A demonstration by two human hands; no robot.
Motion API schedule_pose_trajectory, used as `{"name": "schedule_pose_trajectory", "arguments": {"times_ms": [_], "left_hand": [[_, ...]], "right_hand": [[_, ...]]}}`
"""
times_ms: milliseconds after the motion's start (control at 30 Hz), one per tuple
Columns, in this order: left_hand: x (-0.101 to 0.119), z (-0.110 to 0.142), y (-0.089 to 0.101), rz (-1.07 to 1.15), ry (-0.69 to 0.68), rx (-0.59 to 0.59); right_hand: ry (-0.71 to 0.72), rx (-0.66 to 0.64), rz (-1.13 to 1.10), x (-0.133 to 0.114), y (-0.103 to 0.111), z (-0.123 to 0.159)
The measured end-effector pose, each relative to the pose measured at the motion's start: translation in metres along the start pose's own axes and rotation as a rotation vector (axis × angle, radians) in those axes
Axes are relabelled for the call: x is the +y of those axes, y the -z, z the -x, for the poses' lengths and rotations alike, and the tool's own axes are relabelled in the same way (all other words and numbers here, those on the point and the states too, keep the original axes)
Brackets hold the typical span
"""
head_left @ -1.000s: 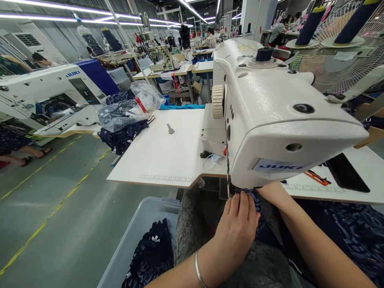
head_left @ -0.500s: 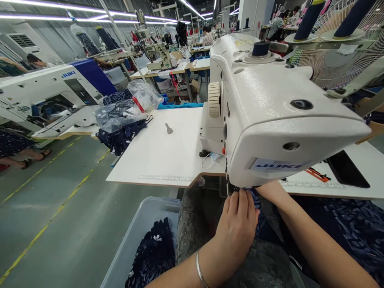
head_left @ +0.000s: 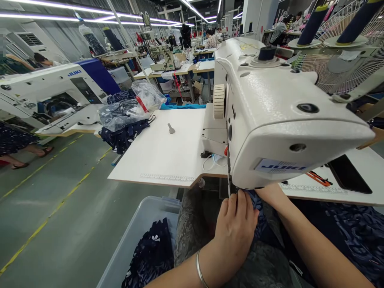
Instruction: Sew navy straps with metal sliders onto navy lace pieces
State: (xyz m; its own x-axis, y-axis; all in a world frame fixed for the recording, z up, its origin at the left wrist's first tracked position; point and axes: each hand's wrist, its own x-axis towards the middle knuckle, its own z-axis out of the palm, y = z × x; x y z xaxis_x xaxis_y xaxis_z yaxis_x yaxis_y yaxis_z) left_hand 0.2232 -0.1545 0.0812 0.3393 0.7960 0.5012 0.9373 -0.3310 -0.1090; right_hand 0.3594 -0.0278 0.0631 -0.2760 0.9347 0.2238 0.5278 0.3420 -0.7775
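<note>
Where sewing machine (head_left: 279,108) overhangs, navy fabric (head_left: 263,219): likely limp, best pinched at edge; left hand (head_left: 235,226) closed on it; right hand (head_left: 269,194), grip indiscernible.

Reaches out in front with both bare arms. Comes up from the bottom with the left arm (head_left: 180,272) and has the back of the left hand (head_left: 234,230) on top, fingers (head_left: 241,206) bent and close together, thumb (head_left: 256,219) near them. Slants in from the right with the right arm (head_left: 315,236). Shows only a bit of the right hand (head_left: 268,194), fingers hidden.
</note>
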Motion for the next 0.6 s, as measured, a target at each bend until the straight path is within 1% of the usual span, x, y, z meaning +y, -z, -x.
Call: {"name": "schedule_pose_trajectory", "arguments": {"times_ms": [167, 267, 433, 600], "left_hand": [[-0.003, 0.000, 0.002, -0.003, 0.000, 0.020], [-0.005, 0.000, 0.003, 0.005, -0.018, 0.015], [-0.006, 0.001, 0.004, -0.003, -0.082, -0.030], [-0.005, 0.003, 0.004, 0.010, -0.107, -0.032]], "right_hand": [[0.013, 0.036, 0.009, 0.004, -0.002, 0.001], [0.046, 0.046, 0.023, 0.008, -0.003, 0.001], [0.103, 0.065, 0.027, 0.014, -0.007, 0.000], [0.135, 0.065, -0.001, 0.011, -0.009, -0.002]]}}
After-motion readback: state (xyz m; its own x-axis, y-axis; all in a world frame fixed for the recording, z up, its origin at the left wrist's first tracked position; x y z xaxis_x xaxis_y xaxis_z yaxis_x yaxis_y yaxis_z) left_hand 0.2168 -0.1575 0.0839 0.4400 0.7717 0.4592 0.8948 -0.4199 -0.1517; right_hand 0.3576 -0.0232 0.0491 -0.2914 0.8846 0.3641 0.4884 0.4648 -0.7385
